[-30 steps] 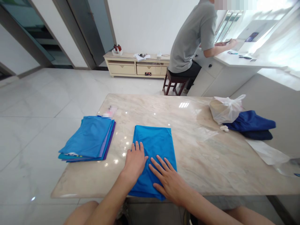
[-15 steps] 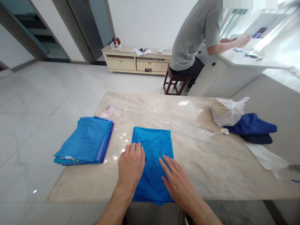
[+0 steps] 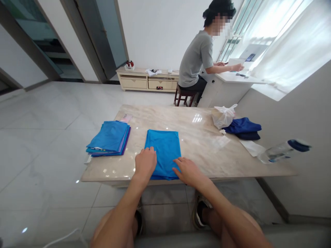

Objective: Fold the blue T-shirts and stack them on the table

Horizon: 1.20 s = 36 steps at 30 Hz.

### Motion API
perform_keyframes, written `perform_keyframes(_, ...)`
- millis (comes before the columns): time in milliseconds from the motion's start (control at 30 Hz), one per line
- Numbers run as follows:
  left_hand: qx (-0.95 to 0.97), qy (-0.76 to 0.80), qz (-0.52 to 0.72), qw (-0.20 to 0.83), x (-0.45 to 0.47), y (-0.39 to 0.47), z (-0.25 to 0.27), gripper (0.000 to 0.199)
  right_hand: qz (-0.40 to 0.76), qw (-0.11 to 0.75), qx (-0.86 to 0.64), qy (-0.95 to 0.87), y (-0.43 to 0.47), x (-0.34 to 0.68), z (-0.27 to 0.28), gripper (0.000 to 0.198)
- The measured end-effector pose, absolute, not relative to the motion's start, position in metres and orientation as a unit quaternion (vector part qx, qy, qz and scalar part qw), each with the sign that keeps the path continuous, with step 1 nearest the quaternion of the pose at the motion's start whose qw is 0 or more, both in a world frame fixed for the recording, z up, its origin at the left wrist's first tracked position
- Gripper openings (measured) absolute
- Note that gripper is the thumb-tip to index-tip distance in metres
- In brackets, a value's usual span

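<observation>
A bright blue cloth point(image 3: 165, 146), folded into a rectangle, lies flat on the table, its near end at the front edge. My left hand point(image 3: 146, 161) is at its left side, fingers curled down over the border; the fingertips are partly hidden. On the right border rests my right hand point(image 3: 188, 171), fingers stretched out and thumb apart, touching the fabric. To the left sits a stack of folded cloths point(image 3: 108, 137), blue on top with lilac and purple layers below, reaching over the table's left edge.
The marble-patterned table point(image 3: 204, 155) also bears a white plastic bag point(image 3: 223, 117), a dark blue cloth bundle point(image 3: 243, 126), white paper point(image 3: 252, 148) and a clear bottle point(image 3: 281, 151) lying tilted at the right. Beyond it, a person in grey point(image 3: 193, 60) sits on a stool at a desk.
My view has tilted and drawn back, so the bottle, my legs and more of the seated person show. Both hands stay at the blue cloth's sides with little change.
</observation>
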<state>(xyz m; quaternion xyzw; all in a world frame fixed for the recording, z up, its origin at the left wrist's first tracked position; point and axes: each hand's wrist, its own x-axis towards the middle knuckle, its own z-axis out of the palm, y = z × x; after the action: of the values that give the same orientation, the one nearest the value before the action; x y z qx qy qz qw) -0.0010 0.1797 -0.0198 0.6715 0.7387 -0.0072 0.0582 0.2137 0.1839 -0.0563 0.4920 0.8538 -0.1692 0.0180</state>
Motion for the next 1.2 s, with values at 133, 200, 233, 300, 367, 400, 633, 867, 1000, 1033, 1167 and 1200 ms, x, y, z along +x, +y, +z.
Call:
perform_keyframes(133,0.674,0.734,-0.045,0.069,-0.005,0.187,-0.022,0.039,-0.141,0.046,0.538,0.830,0.202,0.213,-0.053,0.040)
perform_keyframes(200,0.678,0.730,-0.047,0.071,-0.006,0.194,-0.024,0.040,-0.125,0.057,0.545,0.827,0.208,0.215,-0.057,0.037)
perform_keyframes(233,0.680,0.728,-0.046,0.074,-0.006,0.199,-0.025,0.041,-0.126,0.059,0.547,0.825,0.211,0.216,-0.059,0.037)
perform_keyframes(300,0.685,0.723,-0.043,0.083,-0.006,0.210,-0.028,0.042,-0.132,0.058,0.555,0.819,0.219,0.217,-0.062,0.036)
perform_keyframes(367,0.690,0.717,-0.041,0.091,-0.004,0.219,-0.030,0.042,-0.131,0.059,0.556,0.819,0.227,0.216,-0.064,0.034)
perform_keyframes(400,0.692,0.715,-0.040,0.093,-0.003,0.222,-0.031,0.042,-0.128,0.058,0.555,0.820,0.230,0.215,-0.064,0.034)
perform_keyframes(633,0.703,0.699,-0.041,0.128,0.003,0.215,-0.031,0.038,-0.135,0.063,0.548,0.823,0.225,0.208,-0.058,0.035)
perform_keyframes(867,0.743,0.643,-0.055,0.177,0.004,0.200,-0.039,0.030,-0.146,0.053,0.565,0.810,0.209,0.215,-0.054,0.035)
perform_keyframes(1000,0.756,0.620,-0.059,0.200,0.002,0.197,-0.050,0.025,-0.143,0.068,0.560,0.814,0.212,0.212,-0.056,0.033)
perform_keyframes(1033,0.758,0.617,-0.057,0.204,0.001,0.197,-0.052,0.025,-0.144,0.066,0.555,0.817,0.214,0.210,-0.057,0.032)
perform_keyframes(1167,0.771,0.599,-0.037,0.214,0.003,0.206,-0.057,0.021,-0.157,0.045,0.520,0.838,0.225,0.200,-0.059,0.029)
perform_keyframes(1200,0.776,0.593,-0.024,0.213,0.005,0.209,-0.058,0.020,-0.164,0.037,0.504,0.847,0.229,0.197,-0.061,0.029)
